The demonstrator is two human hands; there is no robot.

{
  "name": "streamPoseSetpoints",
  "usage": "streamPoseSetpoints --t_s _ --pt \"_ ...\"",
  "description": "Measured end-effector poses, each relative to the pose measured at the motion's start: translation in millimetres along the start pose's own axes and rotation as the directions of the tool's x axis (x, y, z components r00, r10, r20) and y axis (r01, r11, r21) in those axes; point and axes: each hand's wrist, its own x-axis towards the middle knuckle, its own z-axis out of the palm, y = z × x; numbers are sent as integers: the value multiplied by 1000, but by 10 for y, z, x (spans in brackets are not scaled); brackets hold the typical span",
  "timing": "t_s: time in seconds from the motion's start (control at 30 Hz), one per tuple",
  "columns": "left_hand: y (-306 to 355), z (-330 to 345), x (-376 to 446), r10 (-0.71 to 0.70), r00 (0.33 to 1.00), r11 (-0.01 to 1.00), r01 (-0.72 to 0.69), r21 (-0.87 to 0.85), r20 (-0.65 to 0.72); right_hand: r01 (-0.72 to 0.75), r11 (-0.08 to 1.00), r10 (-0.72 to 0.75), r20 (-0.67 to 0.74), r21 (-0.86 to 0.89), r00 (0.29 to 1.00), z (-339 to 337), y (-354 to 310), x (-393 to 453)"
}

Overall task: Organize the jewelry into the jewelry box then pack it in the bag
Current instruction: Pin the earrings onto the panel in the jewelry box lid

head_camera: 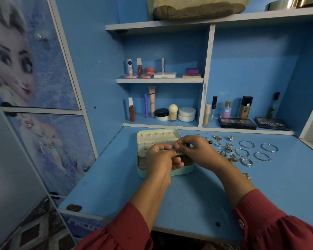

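Head view looks down on the jewelry box [143,170], a pale mint case lying open on the blue desk [116,192] with its lid [157,136] tipped back, so the ring rolls and earring holes face me. Both hands meet right above it: my left hand [160,157] and right hand [192,150] have fingertips pinched together over the tray, apparently on some tiny piece, perhaps an earring, though it is too small to make out. I hold it low over the box so it cannot drop far. Just right of the box lie the loose rings and charms [226,150], and beyond them 5 bangles [246,144] spread apart, easy to pick singly. Most jewelry is unsorted, so I judge the task barely begun. On the top shelf sits what may be the bag [197,8].
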Motion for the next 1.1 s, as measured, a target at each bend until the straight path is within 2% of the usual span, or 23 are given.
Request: streamPoseSetpoints --t_s 0.2,0.67,1.1 --pt "6 1 -6 0 1000 1000 0 -3 5 70 995 -70 -3 -78 998 7 27 13" --pt "12 -2 -19 1 1000 1000 -1 -6 4 43 996 -45 -15 -76 999 -1 38 2" --pt "-2 -4 -12 4 1000 1000 -4 -10 2 -1 1000 1 -33 13 999 -15 56 -4"
